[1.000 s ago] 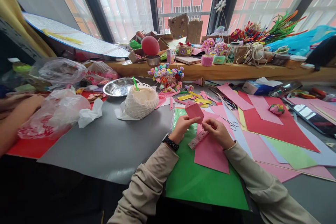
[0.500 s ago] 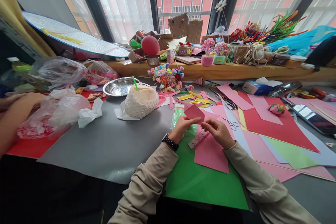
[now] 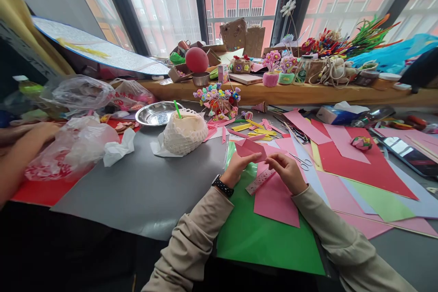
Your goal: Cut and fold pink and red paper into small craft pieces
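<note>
My left hand (image 3: 235, 167), a black watch at its wrist, grips a small piece of pink paper (image 3: 251, 147) between thumb and fingers. At that paper's lower right corner, the fingertips of my right hand (image 3: 286, 172) are pinched together; exactly how much they hold is hidden. Below both hands lies a larger pink sheet (image 3: 276, 204) on a green sheet in a clear sleeve (image 3: 267, 253). A pink patterned ruler (image 3: 259, 182) rests slantwise between my hands, partly across the pink sheet. Scissors (image 3: 303, 163) lie just beyond my right hand.
Yellow and pink paper strips (image 3: 262, 132) lie ahead. Left of them are a coconut in white foam netting (image 3: 185, 134) and a metal plate (image 3: 159, 114). Coloured sheets (image 3: 367, 173) and a phone (image 3: 410, 153) spread rightward. Another person's arm (image 3: 25, 146) is at far left.
The small pink paper has tipped lower and slightly left in my left hand. My right fingertips have shifted slightly right. The other things stay put.
</note>
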`<state>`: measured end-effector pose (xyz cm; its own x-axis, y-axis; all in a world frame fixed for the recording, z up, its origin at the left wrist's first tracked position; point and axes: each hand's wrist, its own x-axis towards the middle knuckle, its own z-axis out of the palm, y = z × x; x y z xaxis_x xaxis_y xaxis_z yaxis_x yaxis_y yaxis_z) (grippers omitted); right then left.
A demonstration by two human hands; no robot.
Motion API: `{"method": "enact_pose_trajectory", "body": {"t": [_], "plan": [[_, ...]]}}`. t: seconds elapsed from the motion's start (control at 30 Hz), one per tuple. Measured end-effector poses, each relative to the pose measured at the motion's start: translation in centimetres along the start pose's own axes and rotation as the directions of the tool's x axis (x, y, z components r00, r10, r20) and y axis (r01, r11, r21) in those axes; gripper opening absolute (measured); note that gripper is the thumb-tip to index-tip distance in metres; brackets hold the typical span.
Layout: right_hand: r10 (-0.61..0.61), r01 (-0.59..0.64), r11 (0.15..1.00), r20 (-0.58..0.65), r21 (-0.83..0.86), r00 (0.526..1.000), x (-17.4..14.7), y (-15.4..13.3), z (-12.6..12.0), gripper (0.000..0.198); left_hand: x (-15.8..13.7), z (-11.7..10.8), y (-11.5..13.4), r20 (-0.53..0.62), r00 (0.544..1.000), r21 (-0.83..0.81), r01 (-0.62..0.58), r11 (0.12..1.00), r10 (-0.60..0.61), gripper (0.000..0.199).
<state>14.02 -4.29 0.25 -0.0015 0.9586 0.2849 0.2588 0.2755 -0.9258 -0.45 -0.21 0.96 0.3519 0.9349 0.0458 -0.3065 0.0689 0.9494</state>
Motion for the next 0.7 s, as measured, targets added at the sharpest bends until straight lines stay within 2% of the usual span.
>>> {"method": "enact_pose_trajectory", "body": {"t": [0.13,0.27,0.37,0.5,0.6,0.7], "plan": [[-0.007,0.007,1.000,0.003,0.005,1.000,0.0,-0.4,0.0,0.017,-0.1,0.0,-0.1,0.029,1.000,0.009,-0.002,1.000,0.001,0.023],[-0.003,0.004,1.000,-0.031,0.028,1.000,0.1,-0.6,-0.6,0.016,0.1,-0.2,-0.1,0.067,0.996,-0.015,0.063,0.998,-0.062,0.027],[-0.019,0.021,0.999,-0.063,0.034,0.998,0.1,-0.5,-1.2,0.016,0.3,-0.4,0.3,0.088,0.993,-0.099,0.085,0.991,-0.077,0.029],[-0.053,0.055,0.998,-0.054,0.040,0.997,0.2,-0.2,-1.7,0.017,0.5,-0.7,0.5,0.064,0.997,-0.216,0.050,0.975,-0.037,0.026],[-0.040,0.043,0.998,-0.063,0.043,0.997,0.3,0.0,-1.7,0.018,0.5,-0.9,0.3,0.013,0.999,-0.165,0.049,0.985,-0.047,0.025],[0.017,-0.010,0.997,-0.094,0.076,0.995,0.5,0.2,-1.5,0.015,0.3,-0.8,0.2,0.017,0.998,-0.084,0.069,0.994,-0.068,0.028]]}}
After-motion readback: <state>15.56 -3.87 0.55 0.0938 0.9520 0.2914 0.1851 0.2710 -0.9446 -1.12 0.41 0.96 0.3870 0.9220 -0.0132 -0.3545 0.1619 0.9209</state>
